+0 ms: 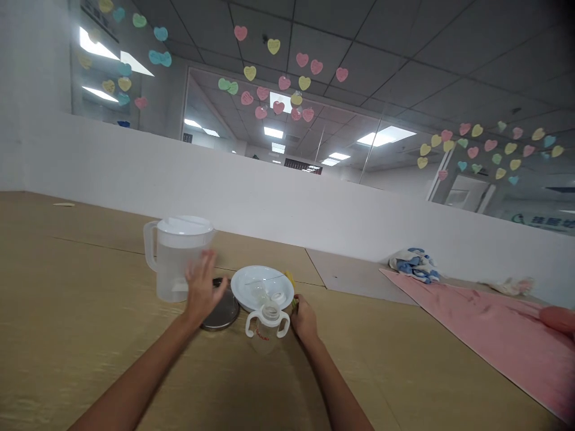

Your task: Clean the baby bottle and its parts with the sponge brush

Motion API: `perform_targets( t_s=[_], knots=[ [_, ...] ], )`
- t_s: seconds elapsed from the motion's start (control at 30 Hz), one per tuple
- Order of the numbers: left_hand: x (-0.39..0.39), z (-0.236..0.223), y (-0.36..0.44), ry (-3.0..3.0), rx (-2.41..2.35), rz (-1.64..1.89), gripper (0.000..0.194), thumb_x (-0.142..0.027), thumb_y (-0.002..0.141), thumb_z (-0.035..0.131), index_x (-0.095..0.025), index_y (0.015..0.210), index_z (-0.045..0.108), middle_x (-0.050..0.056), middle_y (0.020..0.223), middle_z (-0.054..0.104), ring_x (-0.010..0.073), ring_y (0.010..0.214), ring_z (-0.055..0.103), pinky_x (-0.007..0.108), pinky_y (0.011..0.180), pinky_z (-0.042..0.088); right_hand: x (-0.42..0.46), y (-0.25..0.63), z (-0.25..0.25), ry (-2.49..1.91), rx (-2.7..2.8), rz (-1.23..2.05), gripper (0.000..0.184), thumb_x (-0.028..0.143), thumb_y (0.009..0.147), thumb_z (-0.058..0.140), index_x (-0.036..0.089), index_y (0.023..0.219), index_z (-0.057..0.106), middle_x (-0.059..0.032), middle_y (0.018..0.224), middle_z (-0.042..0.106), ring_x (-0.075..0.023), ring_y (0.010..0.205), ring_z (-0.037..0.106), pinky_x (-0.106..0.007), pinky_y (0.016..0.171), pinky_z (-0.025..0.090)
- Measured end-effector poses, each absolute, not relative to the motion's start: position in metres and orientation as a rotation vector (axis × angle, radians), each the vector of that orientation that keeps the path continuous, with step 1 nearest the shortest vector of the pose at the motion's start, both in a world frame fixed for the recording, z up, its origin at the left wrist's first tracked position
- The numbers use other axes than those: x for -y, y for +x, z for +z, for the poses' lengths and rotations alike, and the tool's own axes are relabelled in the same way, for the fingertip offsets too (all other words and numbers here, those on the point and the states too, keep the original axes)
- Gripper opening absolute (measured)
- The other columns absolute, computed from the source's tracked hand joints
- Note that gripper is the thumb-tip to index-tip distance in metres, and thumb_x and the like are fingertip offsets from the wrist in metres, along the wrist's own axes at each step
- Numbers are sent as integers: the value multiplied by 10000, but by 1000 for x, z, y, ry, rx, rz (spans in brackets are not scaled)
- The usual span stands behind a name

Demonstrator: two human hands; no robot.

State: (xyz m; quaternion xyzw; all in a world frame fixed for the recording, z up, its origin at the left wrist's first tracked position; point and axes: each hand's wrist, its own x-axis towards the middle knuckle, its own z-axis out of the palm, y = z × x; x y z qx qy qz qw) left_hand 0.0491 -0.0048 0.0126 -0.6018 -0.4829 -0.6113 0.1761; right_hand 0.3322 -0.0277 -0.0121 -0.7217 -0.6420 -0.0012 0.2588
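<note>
My left hand (pixel 203 293) is raised with its fingers apart, slightly blurred, in front of a translucent lidded pitcher (pixel 168 272). It holds nothing. Behind and below it lies a dark round metal lid or tray (pixel 222 314). My right hand (pixel 305 321) is closed at the right side of a white plate (pixel 240 284), around something yellow and green (pixel 290 278) that is mostly hidden. On the plate rest small clear and white bottle parts (pixel 277 297). An uncapped clear baby bottle (pixel 266 335) with two white handles stands upright in front of the plate, between my hands.
A pink mat (pixel 476 323) covers the right side of the table (pixel 112 359). A blue-and-white cloth (pixel 414 264) lies at its far edge, with a pale crumpled item (pixel 512 286) farther right. A low white wall (pixel 269 197) bounds the back.
</note>
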Motion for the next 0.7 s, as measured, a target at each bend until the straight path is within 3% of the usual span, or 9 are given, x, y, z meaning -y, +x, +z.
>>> perform_targets(
  t_s=[0.1, 0.2, 0.3, 0.43, 0.7],
  knots=[
    [18, 16, 76, -2172, 1120, -1481, 398, -264, 867, 411, -194, 1256, 467, 90, 1262, 550, 225, 1227, 441, 446, 1086, 220, 26, 335, -13, -1949, 1607, 28, 417, 31, 736, 418, 152, 1117, 540, -76, 919, 674, -180, 839, 612, -228, 668, 374],
    [28, 20, 101, -2555, 1029, -1253, 358, -168, 866, 348, -242, 1128, 582, 31, 1128, 645, 175, 1123, 530, 422, 1071, 246, 25, 337, -14, -1932, 1489, 79, 421, 48, 727, 440, 143, 1129, 526, -71, 897, 670, -181, 803, 611, -230, 653, 376],
    [30, 26, 117, -2762, 1071, -1110, 380, -110, 840, 331, -228, 1035, 635, 28, 1057, 676, 172, 1034, 576, 400, 1032, 299, 23, 338, -17, -1882, 1436, 124, 415, 53, 705, 453, 152, 1100, 534, -39, 831, 658, -165, 757, 604, -220, 628, 376],
    [27, 30, 130, -2880, 1117, -966, 359, -177, 882, 321, -210, 1072, 624, 56, 1050, 677, 193, 970, 598, 348, 901, 401, 19, 339, -21, -1834, 1429, 129, 421, 45, 665, 462, 152, 1064, 546, -26, 790, 641, -155, 734, 591, -212, 619, 374],
    [29, 25, 135, -2810, 1069, -920, 372, -236, 914, 277, -174, 1009, 631, 106, 940, 667, 224, 907, 589, 366, 842, 400, 18, 342, -25, -1743, 1402, 149, 395, 101, 647, 482, 156, 1031, 556, -8, 723, 636, -153, 662, 588, -218, 588, 392]
  ],
)
